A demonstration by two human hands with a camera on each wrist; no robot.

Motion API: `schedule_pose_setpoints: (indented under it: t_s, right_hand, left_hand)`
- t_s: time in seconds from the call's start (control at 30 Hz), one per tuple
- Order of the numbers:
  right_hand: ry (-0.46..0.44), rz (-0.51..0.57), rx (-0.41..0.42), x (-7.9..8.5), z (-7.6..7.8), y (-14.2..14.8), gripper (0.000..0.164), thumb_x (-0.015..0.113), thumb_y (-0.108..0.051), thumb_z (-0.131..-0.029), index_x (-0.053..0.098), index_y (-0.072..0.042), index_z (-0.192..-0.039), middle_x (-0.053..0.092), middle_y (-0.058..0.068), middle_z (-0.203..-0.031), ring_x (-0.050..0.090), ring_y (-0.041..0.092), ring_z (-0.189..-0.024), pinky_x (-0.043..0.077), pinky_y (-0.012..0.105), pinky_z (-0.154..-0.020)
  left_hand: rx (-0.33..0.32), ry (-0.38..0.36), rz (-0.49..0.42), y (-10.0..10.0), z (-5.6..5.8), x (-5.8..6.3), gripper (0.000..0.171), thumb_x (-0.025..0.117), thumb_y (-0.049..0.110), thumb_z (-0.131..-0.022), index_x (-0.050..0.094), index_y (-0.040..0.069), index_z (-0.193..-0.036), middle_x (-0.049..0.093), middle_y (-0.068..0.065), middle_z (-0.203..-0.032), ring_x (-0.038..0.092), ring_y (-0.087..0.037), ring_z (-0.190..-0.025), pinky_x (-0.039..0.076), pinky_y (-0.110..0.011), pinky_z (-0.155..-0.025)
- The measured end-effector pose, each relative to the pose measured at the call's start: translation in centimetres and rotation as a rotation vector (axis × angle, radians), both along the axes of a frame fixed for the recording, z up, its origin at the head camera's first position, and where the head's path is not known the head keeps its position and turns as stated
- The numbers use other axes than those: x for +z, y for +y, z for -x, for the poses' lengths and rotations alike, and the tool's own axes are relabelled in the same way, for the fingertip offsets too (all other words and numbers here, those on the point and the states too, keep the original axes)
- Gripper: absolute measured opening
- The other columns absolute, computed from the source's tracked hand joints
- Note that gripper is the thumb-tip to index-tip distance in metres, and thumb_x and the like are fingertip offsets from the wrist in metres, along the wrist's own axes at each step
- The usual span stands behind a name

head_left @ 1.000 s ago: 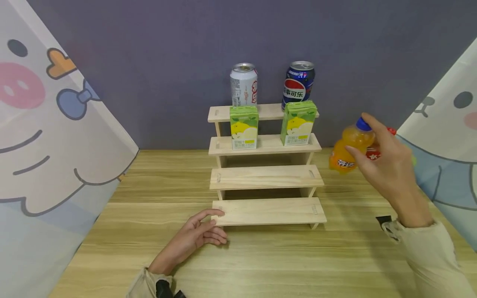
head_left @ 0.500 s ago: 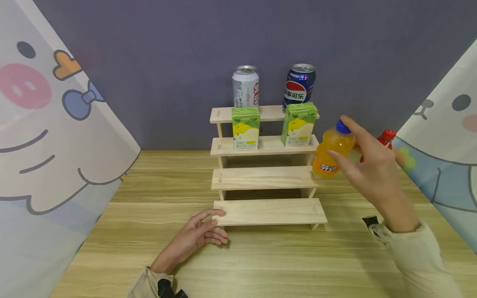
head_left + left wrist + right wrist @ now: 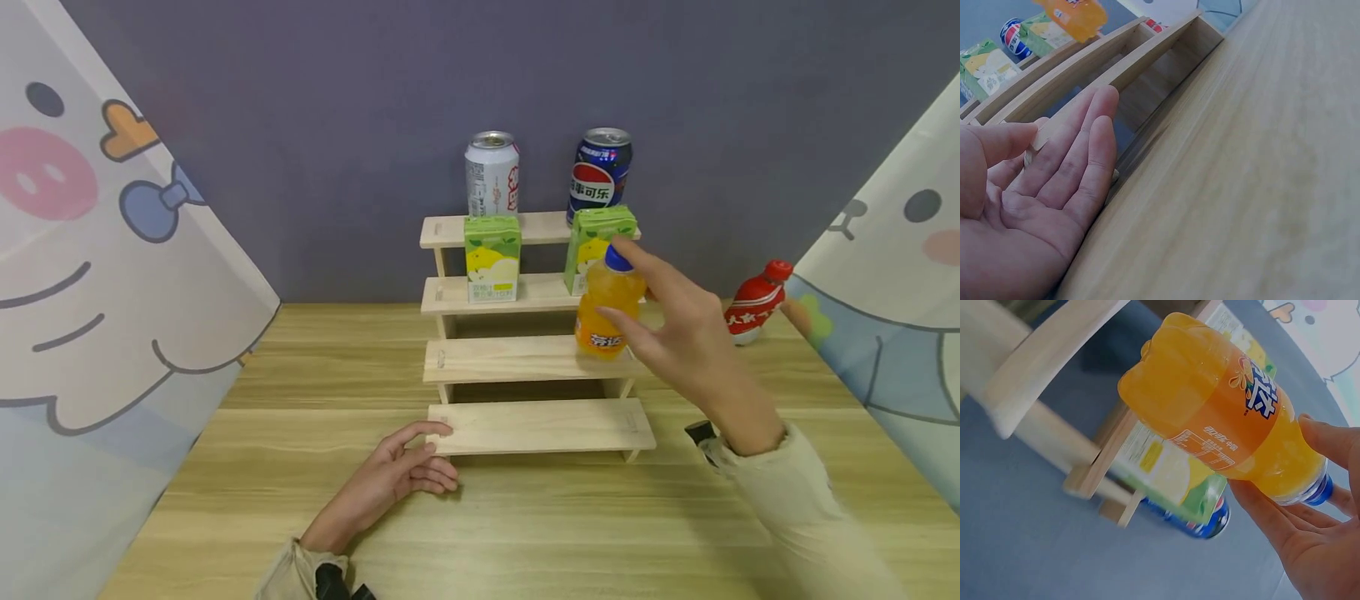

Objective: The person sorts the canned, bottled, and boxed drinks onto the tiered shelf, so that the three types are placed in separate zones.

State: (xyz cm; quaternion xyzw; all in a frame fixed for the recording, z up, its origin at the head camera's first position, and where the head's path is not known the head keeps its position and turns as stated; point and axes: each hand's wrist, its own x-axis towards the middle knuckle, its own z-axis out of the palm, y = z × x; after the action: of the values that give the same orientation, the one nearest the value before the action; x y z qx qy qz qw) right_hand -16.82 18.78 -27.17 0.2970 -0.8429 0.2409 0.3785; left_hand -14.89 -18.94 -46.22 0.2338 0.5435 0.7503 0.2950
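Observation:
My right hand (image 3: pixel 686 333) holds a small orange soda bottle (image 3: pixel 609 304) with a blue cap, slightly tilted, over the right end of the second step from the bottom of a wooden stepped shelf (image 3: pixel 517 358). In the right wrist view, fingers and thumb grip the soda bottle (image 3: pixel 1210 400) near its neck. Whether its base touches the step I cannot tell. My left hand (image 3: pixel 390 479) grips the left end of the lowest step; the left wrist view has the hand (image 3: pixel 1047 181) with thumb and forefinger at that step's corner.
Two green juice cartons, a left one (image 3: pixel 492 260) and a right one (image 3: pixel 592 242), stand on the third step. Above them are a white can (image 3: pixel 491 175) and a blue cola can (image 3: pixel 600 175). A red-labelled bottle (image 3: pixel 756 304) leans at the right, by the printed side panel (image 3: pixel 900 275).
My right hand has carried the orange soda bottle leftward, from beside the shelf to over the second step. The red-labelled bottle has come into full view. My left hand has stayed put.

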Motion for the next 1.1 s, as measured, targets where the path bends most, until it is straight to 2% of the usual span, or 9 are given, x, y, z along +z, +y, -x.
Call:
schedule_pose_setpoints:
  t_s: [0.13,0.27,0.53,0.73,1.1]
  right_hand:
    - [-0.012,-0.002,0.047,0.2,0.4,-1.3,0.080,0.084,0.002,-0.077,0.046,-0.006,-0.147,0.060,0.011,-0.137,0.064,0.028,-0.114,0.057,0.038,-0.088]
    - [-0.023,0.019,0.106,0.2,0.9,-2.8,0.080,0.083,0.003,-0.078,0.046,-0.007,-0.148,0.060,0.012,-0.136,0.065,0.028,-0.112,0.058,0.043,-0.085]
    - [-0.077,0.033,0.183,-0.6,1.8,-5.7,0.077,0.080,-0.003,-0.083,0.042,-0.008,-0.150,0.056,0.010,-0.142,0.062,0.024,-0.115,0.056,0.039,-0.092]
    - [-0.064,0.047,0.218,-1.2,2.5,-7.5,0.074,0.080,-0.007,-0.085,0.043,-0.006,-0.149,0.056,0.010,-0.143,0.061,0.023,-0.118,0.054,0.038,-0.096]
    - [-0.090,0.076,0.221,-2.4,3.3,-8.6,0.073,0.079,-0.009,-0.086,0.043,-0.008,-0.150,0.057,0.011,-0.140,0.062,0.024,-0.119,0.055,0.038,-0.095]
  left_hand:
    - [0.000,0.004,-0.010,0.1,0.0,0.0,0.038,0.032,0.011,-0.111,0.038,0.002,-0.146,0.071,-0.020,-0.109,0.070,-0.031,-0.101,0.058,-0.040,-0.087]
    - [-0.001,-0.004,-0.013,0.2,0.1,0.0,0.037,0.033,0.012,-0.111,0.039,0.002,-0.146,0.071,-0.020,-0.109,0.070,-0.031,-0.100,0.058,-0.040,-0.087]
    - [-0.008,0.000,-0.019,-0.2,0.1,-0.1,0.037,0.033,0.012,-0.111,0.040,0.002,-0.146,0.071,-0.020,-0.109,0.070,-0.031,-0.101,0.058,-0.041,-0.087]
    - [0.005,-0.022,-0.010,-0.1,0.1,0.0,0.037,0.034,0.014,-0.111,0.040,0.002,-0.145,0.071,-0.020,-0.109,0.070,-0.031,-0.101,0.058,-0.041,-0.088]
    - [0.001,-0.024,-0.012,0.1,0.1,0.0,0.038,0.034,0.012,-0.110,0.039,0.002,-0.146,0.071,-0.021,-0.109,0.070,-0.032,-0.101,0.057,-0.042,-0.089]
